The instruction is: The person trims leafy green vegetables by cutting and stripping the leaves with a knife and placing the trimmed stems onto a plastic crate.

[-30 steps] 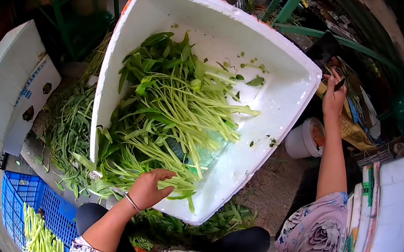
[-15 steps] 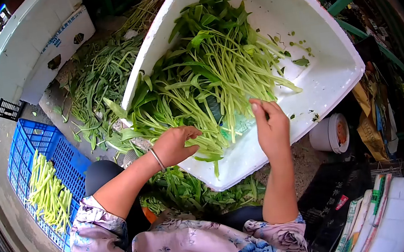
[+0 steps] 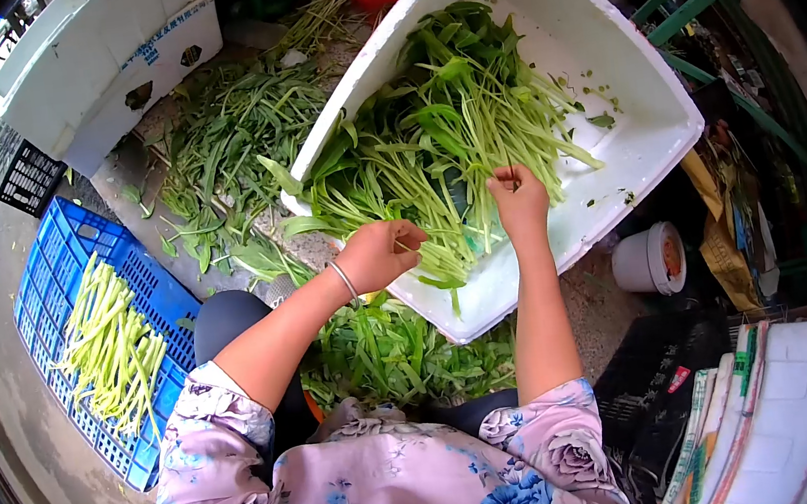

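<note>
Leafy greens (image 3: 505, 117) lie in the white foam box (image 3: 647, 121), leaves toward its far-left wall, long stems pointing to its near-right side. Over its near part, the left hand (image 3: 376, 255) and right hand (image 3: 522, 205) curl their fingers; whether they grasp stems is unclear.

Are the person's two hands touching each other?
Apart: the head view shows green stalks in the gap between the left hand and right hand.

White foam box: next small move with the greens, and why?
Probably ease a few stems loose with the right hand: its curled fingers are at the stems bunched in the white foam box, left hand close by. Whether either grips one is unclear.
</note>
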`<state>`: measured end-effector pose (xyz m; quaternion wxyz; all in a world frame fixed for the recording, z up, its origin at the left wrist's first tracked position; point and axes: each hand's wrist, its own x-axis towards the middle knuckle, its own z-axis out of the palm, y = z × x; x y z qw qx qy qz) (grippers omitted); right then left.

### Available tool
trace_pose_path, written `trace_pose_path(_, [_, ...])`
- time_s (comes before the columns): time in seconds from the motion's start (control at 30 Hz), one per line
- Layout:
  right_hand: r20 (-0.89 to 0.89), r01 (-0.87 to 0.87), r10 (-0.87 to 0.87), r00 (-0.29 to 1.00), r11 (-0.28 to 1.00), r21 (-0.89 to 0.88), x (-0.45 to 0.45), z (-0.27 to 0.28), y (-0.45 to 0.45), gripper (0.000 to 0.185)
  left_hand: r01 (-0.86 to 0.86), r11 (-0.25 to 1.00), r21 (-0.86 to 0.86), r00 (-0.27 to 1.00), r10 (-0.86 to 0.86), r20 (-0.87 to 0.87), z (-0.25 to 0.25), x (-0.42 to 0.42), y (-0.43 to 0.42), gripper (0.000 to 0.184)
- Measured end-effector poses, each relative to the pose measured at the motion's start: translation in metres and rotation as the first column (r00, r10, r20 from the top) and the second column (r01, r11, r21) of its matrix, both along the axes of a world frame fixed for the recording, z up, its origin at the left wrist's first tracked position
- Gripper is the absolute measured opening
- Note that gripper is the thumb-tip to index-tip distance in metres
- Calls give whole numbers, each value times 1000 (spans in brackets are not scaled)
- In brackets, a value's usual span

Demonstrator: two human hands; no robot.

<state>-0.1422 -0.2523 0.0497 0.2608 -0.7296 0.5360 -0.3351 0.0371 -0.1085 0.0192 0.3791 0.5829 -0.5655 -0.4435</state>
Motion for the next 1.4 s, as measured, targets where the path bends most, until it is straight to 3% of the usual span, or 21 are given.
trace_pose_path(0.03, [-4, 6, -6, 1000, 1000, -1, 1, 8, 17, 20, -1, 1000, 30, 987, 6, -159, -4, -1, -2, 30])
trace_pose_path(0.1, [363, -61, -111, 925, 900, 433, 5, 17, 58, 24, -25, 999, 37, 923, 37, -382, -13, -3, -5, 31])
trace_pose_path(0.13, [449, -115, -163, 878, 840, 530, 6, 18, 78, 30, -25, 999, 41, 924, 39, -381, -3, -4, -2, 31])
trace_pose_path(0.2, [571, -204, -211, 793, 792, 576, 5, 2, 110, 33, -74, 964, 255, 836, 199, -511, 14, -6, 7, 33])
trace_pose_path(0.23, [598, -207, -247, 763, 783, 587, 5, -5, 124, 34, -41, 954, 296, 862, 184, -472, 18, -6, 13, 40])
trace_pose_path(0.33, [622, -220, -313, 718, 745, 629, 3, -15, 158, 32, 24, 942, 335, 893, 131, -431, 9, -6, 35, 40])
trace_pose_path(0.37, [660, -255, -360, 659, 718, 647, 2, -20, 166, 31, 81, 942, 326, 900, 71, -431, 4, -7, 42, 38])
trace_pose_path(0.43, [687, -285, -457, 564, 673, 682, 1, -24, 182, 26, 103, 919, 380, 859, 110, -499, 2, -15, 57, 37])
trace_pose_path(0.53, [692, -336, -416, 590, 653, 678, -4, -35, 199, 22, 153, 889, 432, 772, 165, -614, -8, -31, 74, 32])
trace_pose_path(0.6, [687, -315, -413, 597, 667, 675, -5, -42, 211, 18, 53, 920, 389, 747, 222, -627, -15, -43, 84, 30])
trace_pose_path(0.7, [519, -49, -404, 753, 752, 657, -9, -45, 220, 15, -35, 895, 444, 667, 352, -657, -25, -57, 93, 21])
trace_pose_path(0.73, [521, -51, -403, 752, 753, 656, -13, -46, 222, 15, -85, 870, 486, 597, 435, -674, -25, -59, 94, 18])
trace_pose_path(0.83, [437, 84, -318, 842, 875, 476, -31, -58, 230, 13, -127, 870, 477, 531, 466, -707, -22, -55, 95, 14])
trace_pose_path(0.87, [312, 174, -324, 893, 889, 424, -42, -72, 233, 13, -158, 867, 472, 501, 482, -719, -21, -52, 93, 13])
trace_pose_path(0.93, [42, 190, -207, 977, 950, 247, -67, -92, 242, 16, -186, 877, 442, 492, 473, -731, -22, -44, 90, 12])
trace_pose_path(0.97, [45, 192, -209, 977, 951, 244, -79, -99, 247, 16, -149, 900, 410, 488, 427, -761, -21, -40, 91, 13])
trace_pose_path(1.03, [-380, 113, 113, 918, 844, 525, -96, -104, 257, 18, -73, 921, 383, 526, 362, -769, -12, -38, 95, 14])
trace_pose_path(1.2, [-392, 204, 12, 920, 839, 505, -104, -103, 256, 19, -56, 933, 355, 514, 331, -791, -7, -43, 107, 14])
trace_pose_path(1.3, [-589, 216, 84, 804, 882, 420, -108, -112, 257, 20, -251, 926, 283, 429, 368, -825, 3, -41, 101, 14])
trace_pose_path(1.4, [-526, 210, 95, 845, 847, 489, -116, -122, 261, 30, -205, 947, 246, 497, 318, -807, 21, -28, 100, 14])
